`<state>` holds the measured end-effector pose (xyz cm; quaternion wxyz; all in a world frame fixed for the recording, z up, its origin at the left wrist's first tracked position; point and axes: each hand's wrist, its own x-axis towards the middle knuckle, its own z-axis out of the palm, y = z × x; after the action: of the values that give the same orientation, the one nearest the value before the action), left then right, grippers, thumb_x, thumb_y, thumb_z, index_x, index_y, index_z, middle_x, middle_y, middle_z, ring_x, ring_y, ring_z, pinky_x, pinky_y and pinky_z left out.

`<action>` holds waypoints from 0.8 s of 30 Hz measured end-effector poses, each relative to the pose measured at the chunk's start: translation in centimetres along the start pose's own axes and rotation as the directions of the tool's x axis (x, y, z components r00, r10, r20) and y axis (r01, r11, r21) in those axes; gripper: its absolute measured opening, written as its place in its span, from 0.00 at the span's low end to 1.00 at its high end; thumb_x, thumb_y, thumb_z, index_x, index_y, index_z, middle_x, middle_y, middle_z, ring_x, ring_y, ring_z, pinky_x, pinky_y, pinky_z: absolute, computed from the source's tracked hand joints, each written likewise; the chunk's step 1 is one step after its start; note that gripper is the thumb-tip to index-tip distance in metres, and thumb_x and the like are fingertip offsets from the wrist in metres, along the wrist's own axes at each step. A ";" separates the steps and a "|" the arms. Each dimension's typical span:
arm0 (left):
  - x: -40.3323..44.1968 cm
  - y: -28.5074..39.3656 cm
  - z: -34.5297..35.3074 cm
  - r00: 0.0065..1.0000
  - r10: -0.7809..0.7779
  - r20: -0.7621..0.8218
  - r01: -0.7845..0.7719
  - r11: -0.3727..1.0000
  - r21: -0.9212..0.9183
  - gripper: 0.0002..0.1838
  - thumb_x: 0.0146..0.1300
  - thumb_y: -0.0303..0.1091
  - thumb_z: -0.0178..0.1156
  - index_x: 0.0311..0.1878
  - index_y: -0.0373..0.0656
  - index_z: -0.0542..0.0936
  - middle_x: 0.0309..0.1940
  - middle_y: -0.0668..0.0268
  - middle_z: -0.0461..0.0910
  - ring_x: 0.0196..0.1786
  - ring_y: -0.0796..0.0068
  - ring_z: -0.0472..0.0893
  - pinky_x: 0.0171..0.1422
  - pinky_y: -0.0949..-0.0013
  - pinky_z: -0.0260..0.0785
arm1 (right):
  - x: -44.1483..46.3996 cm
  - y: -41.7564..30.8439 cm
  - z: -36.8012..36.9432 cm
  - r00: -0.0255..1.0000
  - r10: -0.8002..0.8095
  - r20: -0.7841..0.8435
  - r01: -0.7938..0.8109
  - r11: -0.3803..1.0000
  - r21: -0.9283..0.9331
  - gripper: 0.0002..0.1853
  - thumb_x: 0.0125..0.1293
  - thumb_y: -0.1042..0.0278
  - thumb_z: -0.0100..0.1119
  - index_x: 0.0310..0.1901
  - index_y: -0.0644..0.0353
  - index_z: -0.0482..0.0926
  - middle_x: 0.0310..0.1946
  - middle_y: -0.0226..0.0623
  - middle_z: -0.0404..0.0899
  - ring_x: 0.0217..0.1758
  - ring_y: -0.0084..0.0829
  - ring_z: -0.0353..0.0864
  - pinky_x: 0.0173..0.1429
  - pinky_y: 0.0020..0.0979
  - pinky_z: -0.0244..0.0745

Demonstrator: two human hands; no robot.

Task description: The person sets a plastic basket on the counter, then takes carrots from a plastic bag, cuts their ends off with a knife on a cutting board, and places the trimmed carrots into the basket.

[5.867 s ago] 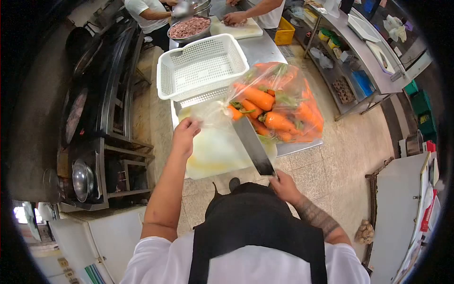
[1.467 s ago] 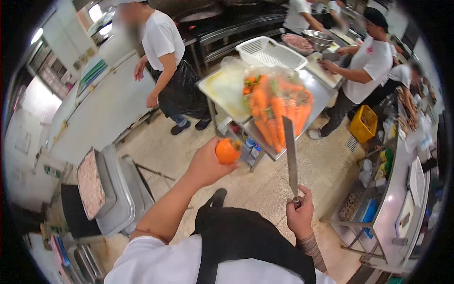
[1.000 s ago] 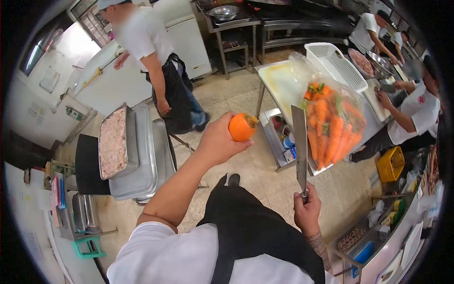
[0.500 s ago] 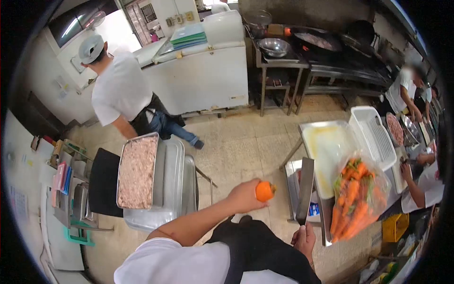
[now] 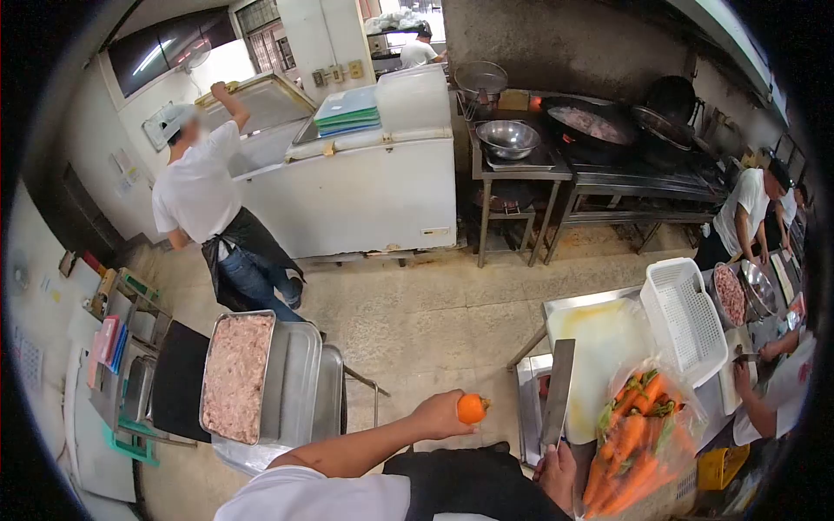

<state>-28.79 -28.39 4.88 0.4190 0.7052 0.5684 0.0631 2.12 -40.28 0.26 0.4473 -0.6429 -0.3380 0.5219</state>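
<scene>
Carrots fill a clear bag, left hand clasping one carrot, right hand gripping a cleaver.

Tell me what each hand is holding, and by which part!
The left hand holds a carrot by its body, stem end poking out. The right hand holds a big knife by its handle.

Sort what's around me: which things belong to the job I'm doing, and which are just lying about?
Likely part of the job:
carrot, in your left hand
knife, in your right hand
bag of carrots
stained board
white basket, perhaps

Apparently just about:
meat tray
metal bowl
green and blue stack on the freezer
</scene>
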 end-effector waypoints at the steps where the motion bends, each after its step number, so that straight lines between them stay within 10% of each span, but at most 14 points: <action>1: 0.4 0.9 0.0 1.000 -0.023 0.006 0.023 1.000 -0.005 0.41 0.52 0.58 0.79 0.59 0.37 0.78 0.51 0.45 0.85 0.56 0.44 0.85 0.61 0.51 0.77 | 0.6 -1.4 -0.2 0.999 -0.010 0.040 0.012 0.999 -0.043 0.09 0.81 0.63 0.55 0.48 0.61 0.78 0.19 0.26 0.71 0.16 0.20 0.69 0.19 0.25 0.66; 10: 6.9 6.0 0.9 1.000 -0.010 -0.006 0.010 1.000 0.010 0.39 0.51 0.53 0.79 0.60 0.37 0.77 0.52 0.45 0.85 0.58 0.44 0.84 0.63 0.49 0.76 | 10.2 -4.6 -4.0 0.997 0.033 0.071 -0.015 0.970 -0.241 0.16 0.65 0.77 0.58 0.54 0.65 0.77 0.21 0.33 0.75 0.18 0.28 0.77 0.22 0.34 0.73; 19: 13.5 7.4 3.1 0.992 0.105 0.071 -0.109 0.992 0.066 0.34 0.52 0.45 0.77 0.59 0.40 0.77 0.52 0.47 0.84 0.58 0.43 0.84 0.62 0.48 0.76 | 14.8 -3.4 -5.2 0.995 0.093 0.033 -0.091 0.994 -0.062 0.10 0.71 0.77 0.57 0.52 0.63 0.73 0.21 0.29 0.71 0.18 0.24 0.71 0.21 0.31 0.70; 24: 20.3 10.7 1.0 0.973 0.196 0.122 -0.213 0.966 0.147 0.29 0.52 0.41 0.77 0.56 0.41 0.79 0.50 0.48 0.85 0.56 0.43 0.84 0.62 0.47 0.76 | 17.4 0.8 -5.9 0.995 -0.097 -0.018 0.088 0.954 -0.286 0.11 0.72 0.75 0.57 0.54 0.64 0.73 0.24 0.29 0.73 0.20 0.23 0.74 0.23 0.31 0.70</action>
<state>-13.26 -11.61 3.49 0.3825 0.7937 0.4726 0.0227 11.79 -26.24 -6.54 0.3792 -0.6924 -0.4321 0.4360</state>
